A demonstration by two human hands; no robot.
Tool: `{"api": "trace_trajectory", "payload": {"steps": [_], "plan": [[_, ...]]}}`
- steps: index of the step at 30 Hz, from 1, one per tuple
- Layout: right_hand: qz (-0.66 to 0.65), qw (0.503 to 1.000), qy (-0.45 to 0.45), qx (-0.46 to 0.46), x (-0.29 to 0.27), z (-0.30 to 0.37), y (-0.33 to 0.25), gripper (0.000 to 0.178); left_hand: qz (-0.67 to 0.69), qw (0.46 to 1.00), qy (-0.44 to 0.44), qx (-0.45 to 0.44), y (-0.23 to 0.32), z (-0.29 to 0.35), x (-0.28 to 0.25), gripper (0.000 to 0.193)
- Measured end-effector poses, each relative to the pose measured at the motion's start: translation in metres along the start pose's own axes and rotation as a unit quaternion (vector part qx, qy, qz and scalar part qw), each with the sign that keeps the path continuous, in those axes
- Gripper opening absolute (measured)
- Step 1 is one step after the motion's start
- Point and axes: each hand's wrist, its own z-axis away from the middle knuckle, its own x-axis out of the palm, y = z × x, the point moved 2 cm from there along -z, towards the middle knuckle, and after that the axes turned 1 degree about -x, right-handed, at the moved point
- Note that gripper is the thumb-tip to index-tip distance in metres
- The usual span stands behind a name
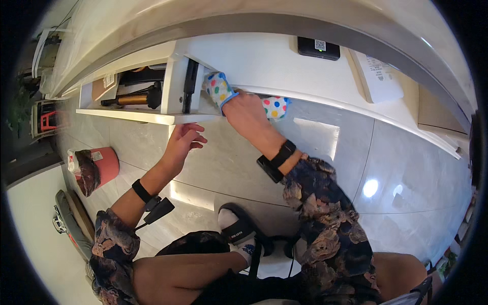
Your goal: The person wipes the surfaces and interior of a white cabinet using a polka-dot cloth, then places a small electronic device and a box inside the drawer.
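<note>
My right hand is closed on a white cloth with coloured dots and a blue edge. One part of the cloth bulges out left of the hand, beside an open white drawer; another part shows to its right. The fingertips on the cloth are hidden behind the back of my hand. My left hand is just below the drawer's front panel, fingers loosely bent and apart, with nothing in them. Whether its fingertips touch the panel, I cannot tell. Inside the drawer lie a black-and-gold cylindrical tool and a long black object.
A white surface lies beyond the drawer, with a black box and a white printed package on it. A pink bin with a dark liner stands on the tiled floor at left.
</note>
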Motion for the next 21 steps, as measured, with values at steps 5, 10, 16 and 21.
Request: {"api": "trace_trajectory", "payload": {"steps": [5,10,16,21], "plan": [[0.127,0.986,-0.073,-0.08,-0.011,-0.024,-0.024,0.015,0.011,1.0,-0.013,0.0,0.01,0.012,0.009,0.029],[0.123,0.99,-0.044,-0.06,-0.01,-0.033,-0.034,0.011,0.019,1.0,-0.012,-0.008,0.005,0.015,0.005,0.027],[0.131,0.984,-0.117,-0.036,-0.02,-0.007,0.0,0.011,0.048,0.999,0.011,0.0,-0.008,0.003,-0.005,0.025],[0.161,0.984,-0.07,-0.018,-0.038,0.024,0.028,0.01,0.026,1.0,-0.012,0.002,-0.01,0.008,-0.001,0.025]]}}
